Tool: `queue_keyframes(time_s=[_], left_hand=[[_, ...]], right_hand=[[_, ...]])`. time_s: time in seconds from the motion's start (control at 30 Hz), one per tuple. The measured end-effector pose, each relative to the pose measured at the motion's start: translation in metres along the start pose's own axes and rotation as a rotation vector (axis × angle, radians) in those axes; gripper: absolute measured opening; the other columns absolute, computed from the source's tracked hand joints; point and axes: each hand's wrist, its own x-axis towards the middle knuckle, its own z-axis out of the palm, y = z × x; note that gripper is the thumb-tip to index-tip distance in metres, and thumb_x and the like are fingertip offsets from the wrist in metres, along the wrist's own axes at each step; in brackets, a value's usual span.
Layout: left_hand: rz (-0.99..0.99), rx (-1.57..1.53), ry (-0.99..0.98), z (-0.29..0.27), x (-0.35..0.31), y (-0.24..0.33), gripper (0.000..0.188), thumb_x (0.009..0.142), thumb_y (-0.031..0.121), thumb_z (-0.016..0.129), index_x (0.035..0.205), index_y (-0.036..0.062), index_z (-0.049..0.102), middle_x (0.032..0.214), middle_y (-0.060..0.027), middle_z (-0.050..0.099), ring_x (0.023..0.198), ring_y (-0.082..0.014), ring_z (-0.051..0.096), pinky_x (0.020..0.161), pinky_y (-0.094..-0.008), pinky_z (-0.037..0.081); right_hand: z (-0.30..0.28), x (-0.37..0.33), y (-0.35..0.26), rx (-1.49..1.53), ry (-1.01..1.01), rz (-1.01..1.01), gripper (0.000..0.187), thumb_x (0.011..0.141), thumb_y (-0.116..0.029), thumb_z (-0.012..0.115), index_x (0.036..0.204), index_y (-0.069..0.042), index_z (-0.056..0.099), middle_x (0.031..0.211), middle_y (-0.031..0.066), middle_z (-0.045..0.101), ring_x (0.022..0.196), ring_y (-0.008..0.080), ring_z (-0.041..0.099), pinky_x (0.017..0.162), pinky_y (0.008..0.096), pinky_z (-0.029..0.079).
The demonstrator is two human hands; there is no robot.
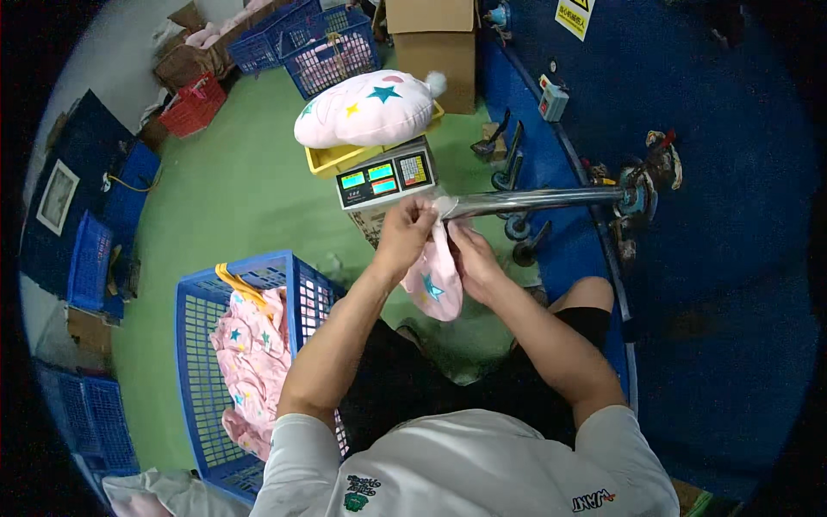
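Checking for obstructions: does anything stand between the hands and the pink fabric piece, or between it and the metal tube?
Nothing visible does. The left hand pinches the pink fabric piece, the right hand touches it, and its top is at the end of the metal tube.

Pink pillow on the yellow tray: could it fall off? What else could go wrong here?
1. Maybe! The pink pillow bulges over the edge of the yellow tray, so a bump might tip it off.
2. The left hand pinches the pink cloth right at the end of the metal pipe. The cloth might slip, or the fingers could knock against the pipe.
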Motion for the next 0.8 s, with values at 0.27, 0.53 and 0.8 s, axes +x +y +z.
queue_keyframes(time_s=[0.27, 0.53, 0.8], left_hand=[[-0.15, 0.052, -0.009, -0.016, -0.004, -0.004, 0.006, 0.097, 0.004, 0.059, 0.099, 0.0002, 0.064, 0.083, -0.006, 0.064, 0.068, -0.0117, 0.057, 0.061, -0.0224, 0.05], [-0.113, 0.05, -0.058, -0.007, 0.012, 0.032, 0.007, 0.097, 0.004, 0.06, 0.099, -0.0008, 0.065, 0.083, -0.0072, 0.064, 0.068, -0.0124, 0.058, 0.061, -0.0235, 0.05], [-0.095, 0.166, -0.114, 0.001, 0.012, 0.034, 0.006, 0.096, 0.004, 0.06, 0.096, -0.0003, 0.065, 0.081, -0.0068, 0.063, 0.066, -0.0124, 0.057, 0.059, -0.0242, 0.049]], right_hand=[[-0.01, 0.033, 0.03, -0.144, 0.038, -0.031, 0.025, 0.101, -0.021, 0.056, 0.112, -0.001, 0.066, 0.099, 0.0087, 0.069, 0.085, 0.0155, 0.061, 0.074, 0.0273, 0.049], [-0.011, 0.028, 0.017, -0.019, 0.12, 0.027, 0.023, 0.1, -0.021, 0.056, 0.111, -0.004, 0.067, 0.092, 0.0059, 0.069, 0.076, 0.014, 0.06, 0.069, 0.0255, 0.047], [0.002, 0.018, 0.005, 0.379, 0.046, 0.225, 0.021, 0.1, -0.023, 0.058, 0.111, -0.007, 0.068, 0.085, 0.0032, 0.068, 0.067, 0.0114, 0.058, 0.06, 0.0232, 0.045]])
